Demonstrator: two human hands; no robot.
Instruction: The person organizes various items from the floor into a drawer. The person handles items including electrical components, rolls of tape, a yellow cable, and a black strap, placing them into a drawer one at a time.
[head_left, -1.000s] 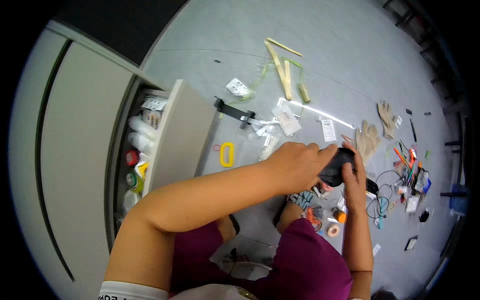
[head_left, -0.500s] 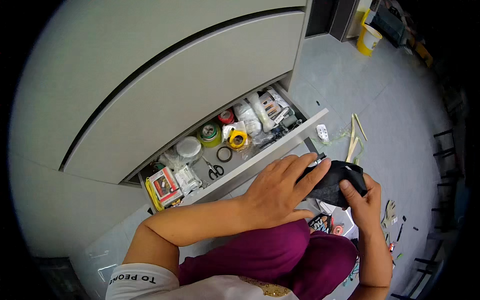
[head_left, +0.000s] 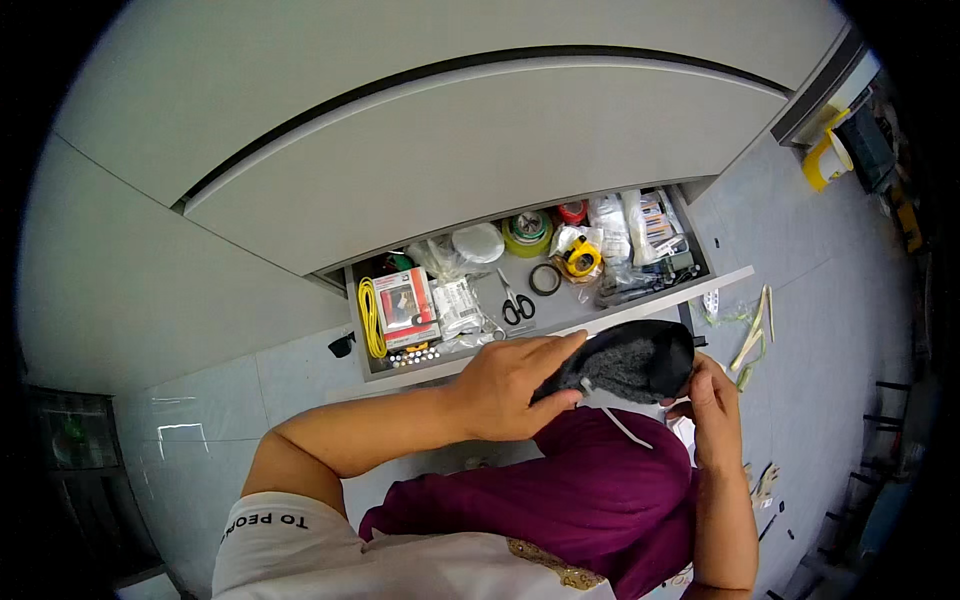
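An open drawer [head_left: 640, 312] runs across the middle of the view, below pale cabinet fronts. At its left end lies a coil of yellow cable [head_left: 370, 318], then a red and white packet [head_left: 405, 305]. Further right come black-handled scissors [head_left: 515, 305], a green roll of tape [head_left: 528, 232] and a yellow and black roll [head_left: 583, 256].

In front of the drawer, the left hand [head_left: 505, 385] curls over the near end of a dark grey fuzzy pouch [head_left: 630, 362], fingers closed on it. A white cord hangs from the pouch. The right hand [head_left: 712, 400] grips the pouch's far end from below. Pale wooden sticks [head_left: 755, 335] lie on the floor at right.
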